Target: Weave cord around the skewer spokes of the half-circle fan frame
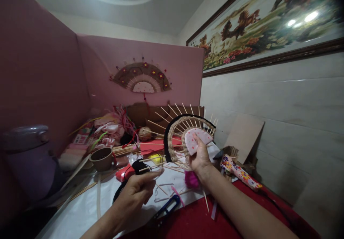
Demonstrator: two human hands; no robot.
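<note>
Two-handed here, gripping the spotted patch [190, 143] of a stick fan [171, 137] with a closed right hand [200, 159], up over a messy table [197, 226], and pointing the index finger of a half-curled left hand [141, 187] near the lower sticks [148, 168], dark yarn [162, 163] at its tip (can't tell if pinched). Got blue snips [176, 200] and a magenta bundle [191, 180] below, plus a flowery fan [139, 68] back on the pink wall [185, 70].

Flask [27, 167] set at far L; cup [100, 160] placed to its R, w/ cloth pile [107, 126] behind. Twine ball [145, 133] lodged R of pile, behind & L of stick fan [189, 144], which is held in R hand [201, 158] above worktop [188, 224]. L hand [139, 188] positioned nr fan's lower L sticks. Snips [176, 199] laid in front, btwn hands; corded tool [242, 173] laid to R. Behind, 2nd fan [143, 75] hung on panel [185, 88]; framed pic [266, 34] mounted upper R.
</note>
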